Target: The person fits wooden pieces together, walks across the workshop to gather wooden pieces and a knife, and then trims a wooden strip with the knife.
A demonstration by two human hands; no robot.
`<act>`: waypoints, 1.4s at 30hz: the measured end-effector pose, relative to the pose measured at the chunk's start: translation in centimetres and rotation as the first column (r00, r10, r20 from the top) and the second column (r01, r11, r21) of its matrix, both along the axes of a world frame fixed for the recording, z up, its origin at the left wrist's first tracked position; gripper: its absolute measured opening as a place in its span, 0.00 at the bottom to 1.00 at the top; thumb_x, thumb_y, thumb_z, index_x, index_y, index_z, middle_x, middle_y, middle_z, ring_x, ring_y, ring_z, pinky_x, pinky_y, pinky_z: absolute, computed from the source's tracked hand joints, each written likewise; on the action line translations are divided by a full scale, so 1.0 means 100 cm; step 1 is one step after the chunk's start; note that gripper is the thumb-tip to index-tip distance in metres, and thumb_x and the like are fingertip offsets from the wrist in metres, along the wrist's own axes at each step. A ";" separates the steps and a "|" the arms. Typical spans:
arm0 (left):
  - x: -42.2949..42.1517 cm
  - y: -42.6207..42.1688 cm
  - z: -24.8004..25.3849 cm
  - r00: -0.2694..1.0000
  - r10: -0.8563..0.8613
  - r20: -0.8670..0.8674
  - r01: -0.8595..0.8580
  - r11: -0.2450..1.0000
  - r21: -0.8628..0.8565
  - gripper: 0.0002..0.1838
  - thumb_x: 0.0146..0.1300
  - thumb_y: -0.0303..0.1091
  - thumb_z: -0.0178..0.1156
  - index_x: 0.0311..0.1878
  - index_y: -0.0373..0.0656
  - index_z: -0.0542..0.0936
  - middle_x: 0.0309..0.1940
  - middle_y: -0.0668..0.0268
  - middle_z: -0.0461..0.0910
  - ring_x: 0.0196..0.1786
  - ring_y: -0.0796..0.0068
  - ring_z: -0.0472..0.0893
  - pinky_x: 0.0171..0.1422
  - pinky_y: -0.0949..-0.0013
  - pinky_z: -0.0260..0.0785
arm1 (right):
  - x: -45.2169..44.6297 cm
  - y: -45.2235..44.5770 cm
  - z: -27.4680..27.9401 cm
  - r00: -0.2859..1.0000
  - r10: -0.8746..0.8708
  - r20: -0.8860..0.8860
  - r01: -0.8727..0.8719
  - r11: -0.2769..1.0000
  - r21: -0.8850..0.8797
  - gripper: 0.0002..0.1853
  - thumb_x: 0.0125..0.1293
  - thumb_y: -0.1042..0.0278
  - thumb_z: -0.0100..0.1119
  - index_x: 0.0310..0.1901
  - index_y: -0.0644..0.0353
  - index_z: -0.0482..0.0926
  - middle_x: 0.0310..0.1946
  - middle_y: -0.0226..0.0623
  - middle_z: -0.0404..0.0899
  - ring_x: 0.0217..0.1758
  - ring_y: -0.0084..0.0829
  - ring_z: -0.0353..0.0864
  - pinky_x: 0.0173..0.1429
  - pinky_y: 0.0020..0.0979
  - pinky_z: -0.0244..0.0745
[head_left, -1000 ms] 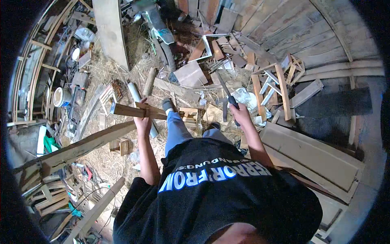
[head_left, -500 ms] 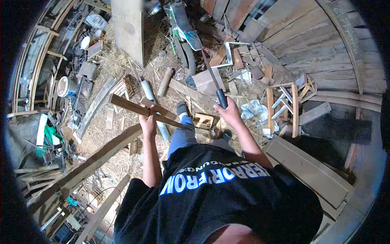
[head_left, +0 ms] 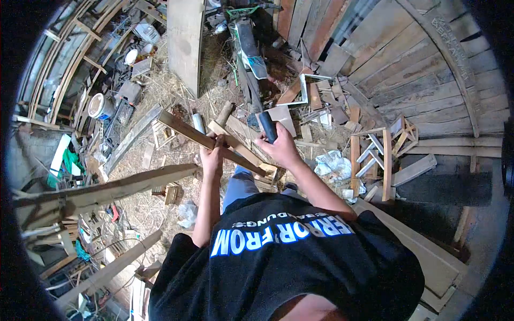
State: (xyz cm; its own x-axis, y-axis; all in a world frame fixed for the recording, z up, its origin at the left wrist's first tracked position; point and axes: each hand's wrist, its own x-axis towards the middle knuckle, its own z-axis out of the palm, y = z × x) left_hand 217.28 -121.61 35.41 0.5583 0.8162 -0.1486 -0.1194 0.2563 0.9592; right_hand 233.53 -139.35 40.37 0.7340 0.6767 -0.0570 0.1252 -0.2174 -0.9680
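My left hand (head_left: 212,156) is closed around a length of wooden batten (head_left: 187,130), which slants from upper left to lower right before my legs. A second, paler wooden strip (head_left: 243,148) shows just beyond that hand; whether it is gripped too I cannot tell. To the right, my right hand (head_left: 282,147) is wrapped round the black handle of a machete (head_left: 267,127). Its handle end faces me, and the blade is out of sight at this angle. A small gap separates the right hand from the batten.
A long rough beam (head_left: 118,187) juts in from the left at knee side. Straw and wood scraps cover the floor. Ahead are a motorbike (head_left: 249,51) and a tall board (head_left: 184,43). A white bucket (head_left: 99,106) stands left; a panelled door (head_left: 423,246) lies right.
My right hand has moved left and closer to the batten, and the machete's blade has swung out of view. My left hand and batten have shifted slightly right as the view moved.
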 end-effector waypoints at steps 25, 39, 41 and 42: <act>0.011 -0.215 0.051 0.997 -0.008 -0.082 0.005 0.999 -0.044 0.11 0.76 0.40 0.67 0.49 0.42 0.84 0.36 0.71 0.83 0.36 0.78 0.80 0.40 0.69 0.73 | -0.011 -0.158 0.037 0.954 0.066 0.291 -0.029 0.991 -0.130 0.26 0.53 0.62 0.83 0.44 0.63 0.74 0.33 0.48 0.82 0.36 0.50 0.83 0.43 0.45 0.79; 0.030 -0.160 0.002 0.983 -0.065 -0.172 0.061 0.998 -0.030 0.10 0.71 0.31 0.71 0.48 0.37 0.81 0.36 0.68 0.86 0.38 0.79 0.83 0.42 0.68 0.78 | -0.002 -0.102 0.005 0.958 0.000 0.288 0.082 0.959 -0.272 0.26 0.52 0.58 0.80 0.43 0.62 0.74 0.29 0.53 0.82 0.35 0.60 0.85 0.40 0.51 0.78; 0.037 -0.139 -0.012 0.993 -0.014 -0.119 0.009 0.999 -0.041 0.09 0.70 0.30 0.70 0.46 0.36 0.82 0.33 0.69 0.86 0.35 0.80 0.82 0.38 0.69 0.75 | 0.001 -0.078 -0.007 0.939 -0.013 0.345 0.115 0.954 -0.278 0.25 0.52 0.59 0.80 0.42 0.62 0.75 0.29 0.53 0.82 0.35 0.60 0.84 0.41 0.51 0.78; 0.037 -0.121 -0.023 0.985 -0.094 -0.142 0.092 0.996 -0.018 0.08 0.70 0.28 0.70 0.47 0.35 0.84 0.34 0.68 0.86 0.35 0.79 0.82 0.38 0.69 0.76 | 0.003 -0.064 -0.011 0.928 -0.016 0.371 0.127 0.952 -0.277 0.25 0.52 0.59 0.80 0.42 0.62 0.75 0.29 0.52 0.82 0.34 0.60 0.84 0.41 0.51 0.78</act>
State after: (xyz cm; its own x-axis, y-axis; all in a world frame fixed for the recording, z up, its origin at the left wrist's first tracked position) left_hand 221.03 -133.72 33.16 0.6042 0.7595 -0.2411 0.0431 0.2710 0.9616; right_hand 233.83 -145.71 39.24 0.7873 0.6156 0.0343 0.4267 -0.5039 -0.7510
